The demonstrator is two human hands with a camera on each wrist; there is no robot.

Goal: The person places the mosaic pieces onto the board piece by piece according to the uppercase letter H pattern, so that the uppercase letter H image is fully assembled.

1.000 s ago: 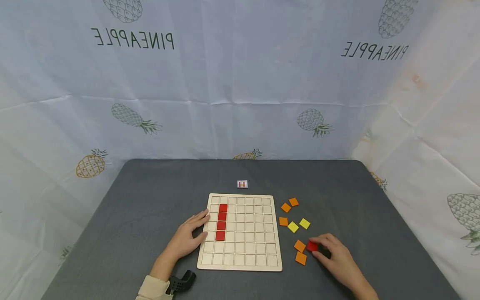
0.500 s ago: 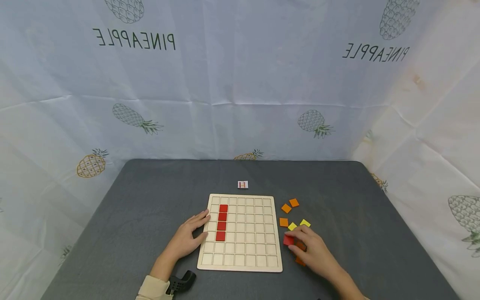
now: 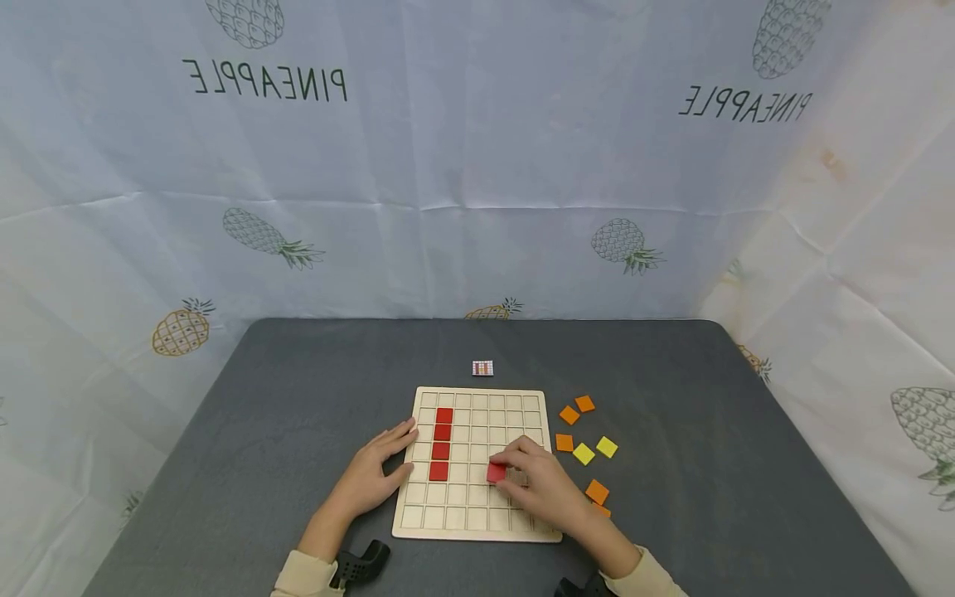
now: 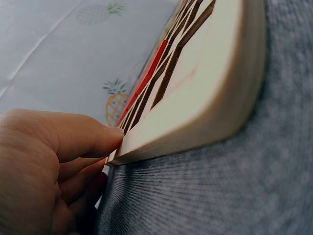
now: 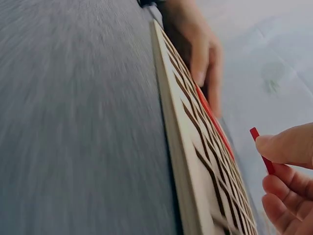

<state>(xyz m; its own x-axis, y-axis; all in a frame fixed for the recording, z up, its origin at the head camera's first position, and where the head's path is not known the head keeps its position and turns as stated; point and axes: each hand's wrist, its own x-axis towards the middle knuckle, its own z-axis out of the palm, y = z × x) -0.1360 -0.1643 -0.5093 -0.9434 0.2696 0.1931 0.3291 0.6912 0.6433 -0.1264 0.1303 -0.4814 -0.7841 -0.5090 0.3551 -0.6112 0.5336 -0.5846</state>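
Note:
Between its thumb and fingers my right hand pinches a red square tile. The right wrist view shows this tile edge-on, raised above the board. A pale wooden grid board lies under that hand. My left hand rests at the board's left edge, fingertips and thumb touching the rim; in the left wrist view the thumb of the left hand meets the board's edge. A column of several red tiles fills cells near the board's left side.
Right of the board lie several orange tiles and two yellow tiles. One orange tile is partly hidden behind my right forearm. A small card with a coloured grid lies beyond the board on the dark table. A pineapple-print cloth hangs behind.
My right hand has carried the red tile leftward from beside the orange tiles to over the board's right half. My left hand and the column of red tiles have stayed put.

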